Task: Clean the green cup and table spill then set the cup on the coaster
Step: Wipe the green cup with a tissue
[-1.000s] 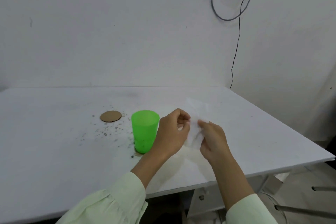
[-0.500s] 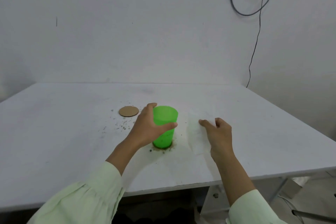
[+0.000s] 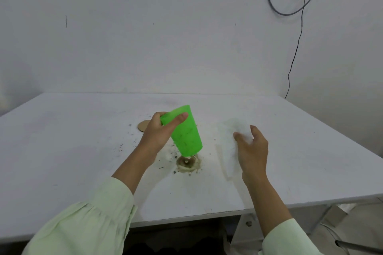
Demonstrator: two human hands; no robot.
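My left hand (image 3: 159, 132) grips the green cup (image 3: 185, 133) near its rim and holds it tilted above the white table (image 3: 62, 151), base lowest. Dark specks cling to the cup's side. Right under the base lies a brown ring-shaped spill (image 3: 187, 163) with crumbs around it. My right hand (image 3: 251, 149) holds a white tissue (image 3: 232, 143) that hangs down onto the table to the right of the spill. The round brown coaster (image 3: 143, 124) lies flat behind my left hand, partly hidden by it.
Small dark crumbs (image 3: 124, 145) are scattered left of the spill. A black cable (image 3: 294, 54) hangs down the wall at the back right. The table's front edge (image 3: 186, 217) is close to me, with metal legs below at the right.
My left hand closed around the cup, then lifted and tilted it, uncovering the brown ring. My right hand laid the tissue on the table and has now gathered it up.
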